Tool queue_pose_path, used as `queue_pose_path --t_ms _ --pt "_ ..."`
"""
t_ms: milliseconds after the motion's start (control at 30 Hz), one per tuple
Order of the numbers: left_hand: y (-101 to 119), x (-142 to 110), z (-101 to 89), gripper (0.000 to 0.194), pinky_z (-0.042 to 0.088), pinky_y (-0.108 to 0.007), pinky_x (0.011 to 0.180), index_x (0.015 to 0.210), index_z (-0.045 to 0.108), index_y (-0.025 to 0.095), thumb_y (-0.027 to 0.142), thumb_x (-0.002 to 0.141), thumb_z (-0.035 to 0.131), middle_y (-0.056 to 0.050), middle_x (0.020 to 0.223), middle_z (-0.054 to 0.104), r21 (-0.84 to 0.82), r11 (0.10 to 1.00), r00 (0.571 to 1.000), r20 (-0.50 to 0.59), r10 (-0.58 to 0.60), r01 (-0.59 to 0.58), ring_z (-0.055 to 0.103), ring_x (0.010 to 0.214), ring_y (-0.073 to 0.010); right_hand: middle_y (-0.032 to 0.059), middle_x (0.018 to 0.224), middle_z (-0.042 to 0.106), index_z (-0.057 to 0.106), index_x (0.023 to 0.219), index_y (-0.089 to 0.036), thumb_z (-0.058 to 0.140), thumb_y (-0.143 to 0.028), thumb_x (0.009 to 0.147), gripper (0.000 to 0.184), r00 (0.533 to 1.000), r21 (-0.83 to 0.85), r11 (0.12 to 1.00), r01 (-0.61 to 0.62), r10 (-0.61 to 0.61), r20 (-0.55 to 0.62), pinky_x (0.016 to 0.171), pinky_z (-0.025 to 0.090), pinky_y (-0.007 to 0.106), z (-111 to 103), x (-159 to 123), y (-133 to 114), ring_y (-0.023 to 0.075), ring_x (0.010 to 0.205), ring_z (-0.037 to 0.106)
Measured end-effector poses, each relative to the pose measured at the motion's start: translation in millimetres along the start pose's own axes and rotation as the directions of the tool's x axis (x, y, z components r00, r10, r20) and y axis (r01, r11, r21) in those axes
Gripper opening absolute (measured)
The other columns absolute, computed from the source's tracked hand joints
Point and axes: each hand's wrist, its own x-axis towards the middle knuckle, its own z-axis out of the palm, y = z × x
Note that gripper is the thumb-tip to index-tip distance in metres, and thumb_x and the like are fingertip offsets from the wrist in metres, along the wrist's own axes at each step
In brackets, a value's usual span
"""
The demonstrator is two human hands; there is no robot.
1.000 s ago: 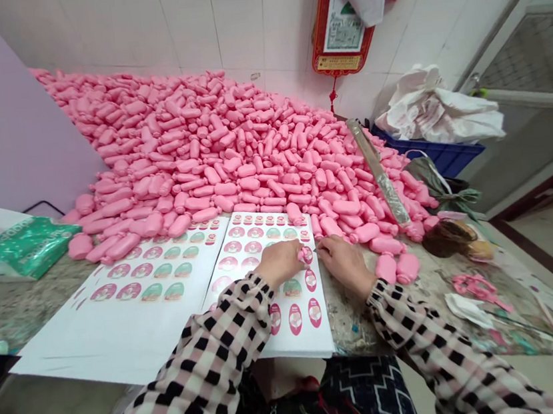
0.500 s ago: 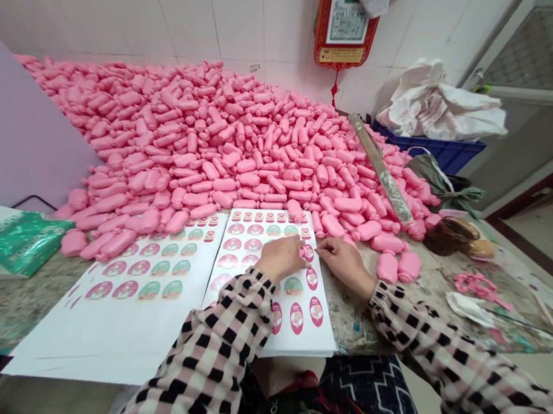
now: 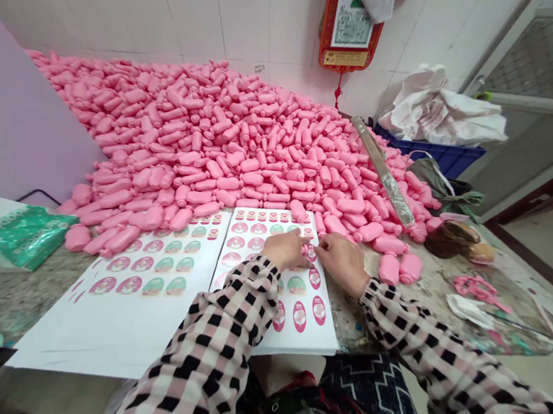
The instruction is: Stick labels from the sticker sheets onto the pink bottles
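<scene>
My left hand (image 3: 288, 249) is closed over the right-hand sticker sheet (image 3: 293, 342), its fingers around what looks like a small pink plastic bottle (image 3: 306, 250), mostly hidden. Close beside it, the fingertips of my right hand (image 3: 343, 266) are pinched together at the sheet's right edge. Whatever they grip is too small to make out. Printed on the sheet are rows of pink and green stickers, some round-topped, some oval. Another sticker sheet (image 3: 85, 338) lies to the left, with many blank spots in its lower part.
A large heap of pink bottles (image 3: 227, 132) rises against the tiled wall, its front edge lying on the sheets. A tape-wrapped bar (image 3: 383, 174) leans on it. Right are a blue crate (image 3: 452, 157), a brown bundle (image 3: 449, 239) and pink scraps (image 3: 481, 291); left, a green packet (image 3: 23, 238).
My right hand has moved slightly left, bringing its fingertips up to those of my left hand. The camera view has shifted a little.
</scene>
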Motion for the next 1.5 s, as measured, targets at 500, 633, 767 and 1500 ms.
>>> queue_pose_path --t_ms 500,633,767,1500 --pt "-6.3 -26.2 7.5 0.069 0.038 -0.036 0.094 0.126 0.049 0.027 0.056 0.065 0.065 -0.006 0.128 0.053 -0.397 0.914 0.972 -0.233 -0.015 -0.081 0.049 0.115 -0.0282 0.0035 0.075 0.066 0.065 0.076 -0.019 0.058 -0.05 0.073 0.033 0.966 0.544 0.834 -0.092 0.207 -0.155 0.059 0.037 0.027 -18.3 -11.5 9.8 0.0169 0.067 0.055" --pt "-4.5 -43.8 9.8 0.061 0.048 -0.03 0.073 0.129 0.04 0.018 0.057 0.089 0.018 -0.01 0.106 0.061 -0.66 0.747 0.949 -0.28 -0.147 -0.078 0.061 0.086 -0.0177 0.0028 0.069 0.063 0.063 0.072 -0.016 0.065 -0.047 0.069 0.032 0.979 0.761 0.648 -0.009 0.161 -0.126 0.058 0.038 0.026 -28.3 -21.5 -3.4 0.0141 0.062 0.051" --pt "6.3 -54.1 12.8 0.059 0.046 -0.024 0.051 0.109 0.054 0.016 0.064 0.084 0.029 -0.003 0.074 0.058 -0.972 -0.229 0.98 -0.015 -0.199 -0.061 0.055 0.057 -0.0116 0.0008 0.066 0.061 0.062 0.069 -0.016 0.067 -0.046 0.068 0.03 0.995 0.846 0.53 0.048 0.048 -0.087 0.055 0.039 0.025 -33.9 -36.5 -26.1 0.0116 0.058 0.049" --pt "28.4 -68.5 15.4 0.051 0.048 -0.024 0.046 0.102 0.06 0.014 0.058 0.081 0.046 -0.001 0.059 0.057 -0.856 -0.516 0.983 0.083 -0.164 -0.014 0.056 0.048 -0.0122 0.0008 0.062 0.063 0.063 0.066 -0.018 0.065 -0.044 0.071 0.027 0.997 0.815 0.574 0.075 -0.031 -0.07 0.055 0.041 0.026 -17.1 -43.0 -32.9 0.0127 0.053 0.054"
